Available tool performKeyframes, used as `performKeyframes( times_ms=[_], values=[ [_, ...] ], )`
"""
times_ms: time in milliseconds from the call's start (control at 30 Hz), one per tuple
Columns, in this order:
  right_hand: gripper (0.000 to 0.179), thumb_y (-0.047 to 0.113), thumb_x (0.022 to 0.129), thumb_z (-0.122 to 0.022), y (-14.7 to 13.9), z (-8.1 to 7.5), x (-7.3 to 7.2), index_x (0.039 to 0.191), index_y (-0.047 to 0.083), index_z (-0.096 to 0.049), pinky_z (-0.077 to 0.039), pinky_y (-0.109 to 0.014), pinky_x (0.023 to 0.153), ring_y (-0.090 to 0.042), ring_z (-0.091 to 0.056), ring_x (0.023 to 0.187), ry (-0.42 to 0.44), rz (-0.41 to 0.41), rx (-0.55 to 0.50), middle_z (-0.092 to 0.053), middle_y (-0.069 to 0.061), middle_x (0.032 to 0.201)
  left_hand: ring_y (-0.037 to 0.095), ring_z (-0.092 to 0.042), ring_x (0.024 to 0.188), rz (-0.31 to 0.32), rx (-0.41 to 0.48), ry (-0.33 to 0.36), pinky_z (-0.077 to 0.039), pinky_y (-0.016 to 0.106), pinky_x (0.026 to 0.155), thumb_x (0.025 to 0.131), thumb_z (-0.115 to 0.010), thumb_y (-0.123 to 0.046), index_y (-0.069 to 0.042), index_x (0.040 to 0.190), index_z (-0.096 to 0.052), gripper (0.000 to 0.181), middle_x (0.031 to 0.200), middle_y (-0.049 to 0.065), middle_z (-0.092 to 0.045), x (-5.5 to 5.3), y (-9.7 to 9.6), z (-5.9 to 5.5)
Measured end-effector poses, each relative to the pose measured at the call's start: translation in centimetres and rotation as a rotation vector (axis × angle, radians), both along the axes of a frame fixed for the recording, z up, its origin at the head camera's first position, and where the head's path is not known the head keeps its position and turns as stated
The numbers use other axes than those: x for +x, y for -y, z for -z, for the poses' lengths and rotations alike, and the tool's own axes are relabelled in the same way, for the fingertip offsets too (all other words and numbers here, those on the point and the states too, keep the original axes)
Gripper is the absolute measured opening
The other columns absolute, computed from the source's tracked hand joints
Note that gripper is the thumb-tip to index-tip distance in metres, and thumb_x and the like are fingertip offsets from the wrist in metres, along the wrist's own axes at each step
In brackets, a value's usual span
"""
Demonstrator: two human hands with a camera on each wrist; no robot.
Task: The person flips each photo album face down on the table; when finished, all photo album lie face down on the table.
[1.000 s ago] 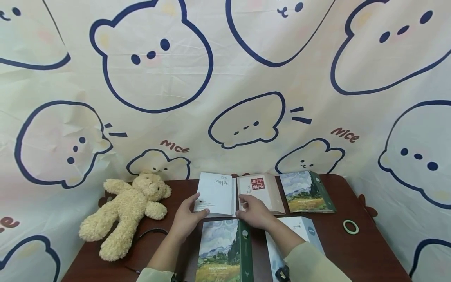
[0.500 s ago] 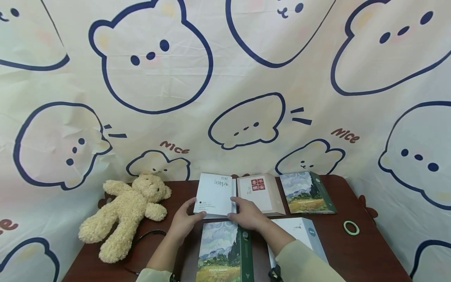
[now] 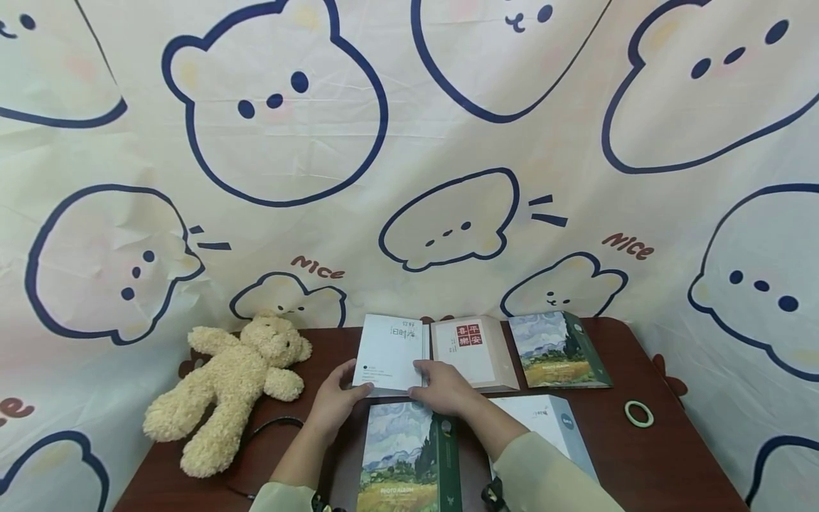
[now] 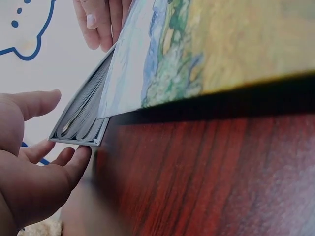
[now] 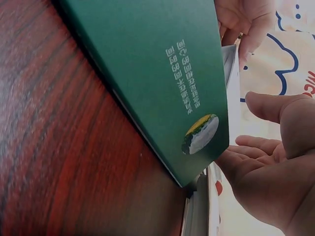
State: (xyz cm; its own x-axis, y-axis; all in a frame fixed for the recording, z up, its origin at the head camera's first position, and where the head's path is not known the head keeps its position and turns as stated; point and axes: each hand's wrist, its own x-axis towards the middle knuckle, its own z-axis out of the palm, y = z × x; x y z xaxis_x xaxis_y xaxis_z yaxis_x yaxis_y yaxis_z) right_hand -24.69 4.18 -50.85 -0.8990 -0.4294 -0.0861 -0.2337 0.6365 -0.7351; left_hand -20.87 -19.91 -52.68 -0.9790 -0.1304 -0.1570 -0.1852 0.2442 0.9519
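In the head view a white photo album [image 3: 389, 348] with Chinese lettering lies flat at the back of the table. My left hand [image 3: 335, 398] is at its left front corner. In the left wrist view the fingers [image 4: 78, 164] of that hand touch the album's edge, while the thumb stands apart. Over the album's right front part is my right hand [image 3: 441, 387], its fingers loosely extended. The right wrist view shows its thumb [image 5: 268, 105] straight and apart from the fingers. Nearer me lies a green-spined landscape-cover photo album [image 3: 399, 455].
To the right are a beige album [image 3: 470, 352], another landscape album [image 3: 553, 350] and a pale blue album [image 3: 544, 419] partly under the right forearm. A pale green ring [image 3: 638, 414] lies farther right. On the left rest a plush bear [image 3: 237, 391] and a black cable [image 3: 275, 421].
My right hand has moved left, from the gap beside the beige album onto the right part of the white album. The white album has shifted very slightly; my left hand stays at its left corner.
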Motion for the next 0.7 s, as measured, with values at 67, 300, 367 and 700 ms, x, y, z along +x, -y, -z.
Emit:
performKeyframes(
  times_ms=[67,300,367,700],
  values=[
    [0.059,0.027,0.095,-0.071,0.1,0.0,0.0,0.146,0.0,-0.056,-0.046,-0.052,0.109,-0.037,-0.057,0.134,-0.002,0.002,0.003,-0.061,-0.019,0.143,0.038,-0.056,0.13,0.001,0.002,-0.001,-0.052,0.05,0.098,0.094,-0.077,-0.017,-0.004,0.157,-0.039,0.075,0.152,0.022,-0.048,0.0,0.0,0.1],
    [0.057,0.023,0.096,-0.07,0.4,0.1,-0.1,0.145,-0.003,-0.057,-0.046,-0.051,0.11,-0.037,-0.055,0.135,-0.008,-0.003,-0.007,-0.06,-0.02,0.144,0.038,-0.056,0.128,0.009,0.016,-0.001,-0.052,0.049,0.097,0.093,-0.077,-0.014,-0.003,0.157,-0.038,0.075,0.149,0.023,-0.05,0.2,0.2,0.2],
    [0.057,0.023,0.096,-0.07,0.5,0.1,-0.1,0.145,-0.002,-0.057,-0.046,-0.051,0.11,-0.036,-0.055,0.135,-0.01,-0.005,0.001,-0.06,-0.019,0.144,0.038,-0.055,0.13,0.01,0.032,-0.003,-0.052,0.049,0.098,0.094,-0.077,-0.014,-0.002,0.157,-0.038,0.076,0.15,0.023,-0.049,0.2,0.3,0.2],
    [0.057,0.026,0.095,-0.071,1.3,0.1,-0.2,0.145,0.0,-0.058,-0.046,-0.05,0.11,-0.035,-0.056,0.135,-0.016,-0.01,0.035,-0.062,-0.018,0.142,0.04,-0.053,0.134,0.005,0.067,-0.008,-0.048,0.054,0.104,0.094,-0.076,-0.016,-0.003,0.158,-0.037,0.076,0.154,0.023,-0.046,0.3,0.9,0.6]
  ],
)
